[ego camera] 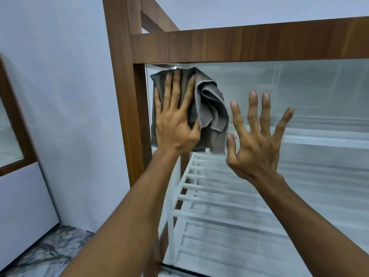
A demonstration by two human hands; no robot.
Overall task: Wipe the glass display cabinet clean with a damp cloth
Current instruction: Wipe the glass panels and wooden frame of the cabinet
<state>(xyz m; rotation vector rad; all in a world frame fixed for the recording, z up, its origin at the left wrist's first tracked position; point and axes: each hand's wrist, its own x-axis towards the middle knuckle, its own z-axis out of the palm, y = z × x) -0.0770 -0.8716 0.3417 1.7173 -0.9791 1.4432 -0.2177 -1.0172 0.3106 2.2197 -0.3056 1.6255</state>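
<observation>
Pressing grey cloth (209,108) to glass (299,86), left hand (175,124) flat; right hand (257,140) splayed.

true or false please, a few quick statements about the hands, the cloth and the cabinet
1. The left hand presses the grey cloth against the glass pane. True.
2. The right hand holds a spray bottle. False: it holds nothing, fingers spread.
3. The cloth is near the pane's upper left corner. True.
4. The cabinet frame is white metal. False: it is brown wood grain; the slatted shelves inside are white.
</observation>
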